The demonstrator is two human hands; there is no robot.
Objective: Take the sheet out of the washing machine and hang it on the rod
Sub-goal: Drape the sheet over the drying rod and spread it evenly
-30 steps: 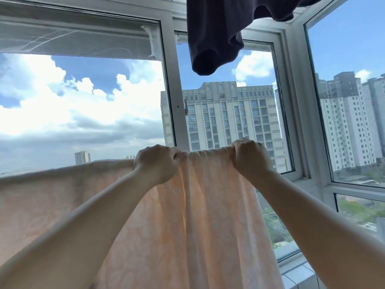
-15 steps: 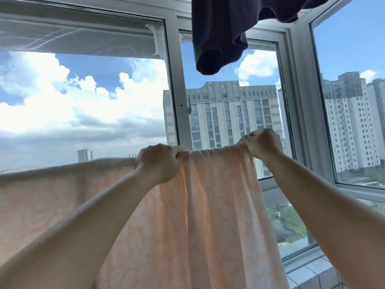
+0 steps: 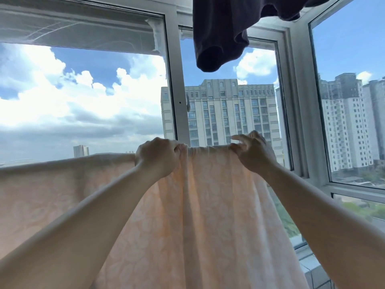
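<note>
A pale peach sheet [image 3: 208, 205] with a faint floral pattern hangs draped over a horizontal rod that it hides completely. It runs from the left edge of the view to the middle. My left hand [image 3: 158, 158] grips the sheet's bunched top edge over the rod. My right hand [image 3: 253, 152] is at the sheet's right end, thumb and lower fingers pinching the gathered top edge, upper fingers spread loose above it. The washing machine is out of view.
A dark garment [image 3: 225, 32] hangs overhead at the top centre. White window frames [image 3: 177, 90] stand just behind the sheet, with tower blocks outside. A tiled sill [image 3: 316, 272] lies at the lower right.
My right hand slid right along the rod, spreading the bunched sheet wider, and its upper fingers have loosened from a tight grip. My left hand has kept its hold.
</note>
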